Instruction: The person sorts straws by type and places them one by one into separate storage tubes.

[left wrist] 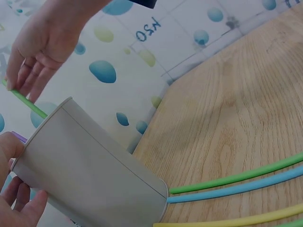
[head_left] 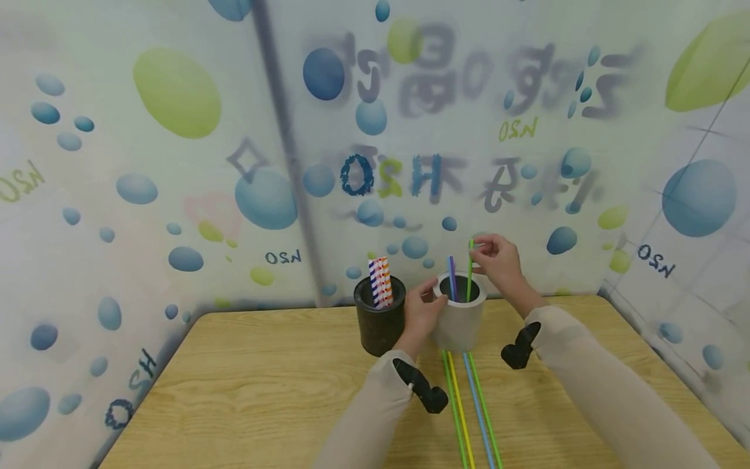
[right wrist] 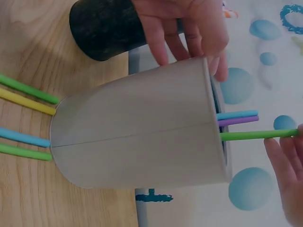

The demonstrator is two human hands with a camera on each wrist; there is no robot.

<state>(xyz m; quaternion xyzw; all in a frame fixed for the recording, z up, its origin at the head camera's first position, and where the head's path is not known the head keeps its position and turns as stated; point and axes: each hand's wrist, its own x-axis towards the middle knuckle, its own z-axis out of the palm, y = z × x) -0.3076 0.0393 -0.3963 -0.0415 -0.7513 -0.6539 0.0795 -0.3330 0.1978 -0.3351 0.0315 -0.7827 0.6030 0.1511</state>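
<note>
A light grey cup point(head_left: 461, 326) stands upright near the back edge of the table. My left hand point(head_left: 419, 312) grips its left side, fingers around the rim. Above the cup, my right hand point(head_left: 498, 262) pinches the top of a green straw point(right wrist: 258, 135), whose lower end is inside the cup. A blue straw point(right wrist: 239, 114) and a purple straw point(right wrist: 241, 121) lean in the same cup, their tops sticking out past the rim. How far down the straws reach is hidden by the cup wall.
Left of the grey cup stands a black cup point(head_left: 381, 329) holding several patterned straws point(head_left: 381, 281). Long green, yellow point(head_left: 461, 410) and blue straws point(head_left: 480, 410) lie on the wooden table point(head_left: 258, 378), running from the grey cup's base toward me. A printed curtain point(head_left: 176, 260) hangs behind.
</note>
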